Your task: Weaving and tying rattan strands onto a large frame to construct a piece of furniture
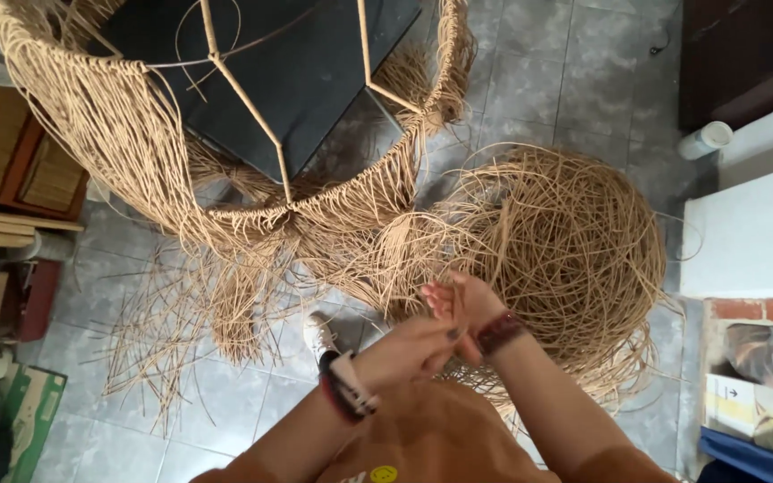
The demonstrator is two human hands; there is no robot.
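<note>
1. My left hand [409, 351] and right hand [458, 304] meet in front of my chest, wrists crossed, the left lying over the right.
2. Left grip: fingers curled in against the right palm; I cannot tell whether a strand is pinched inside.
3. Right grip: fingers half open, tips up toward the loose fibre, nothing clearly held.
4. Just beyond the grip sits the tangled heap of pale rattan strands [565, 241], spread on the tiled floor [530, 80].
5. Up and to the left of the grip hangs the round wire frame [225, 67], its rim wrapped in woven fibre, a long fringe [172, 295] trailing down to the floor.
6. A dark cushion [297, 63] shows through the frame.
7. Below the left grip, a white shoe [319, 335] peeks out.
8. Far right of the grip: a white roll [704, 139] by the wall.
</note>
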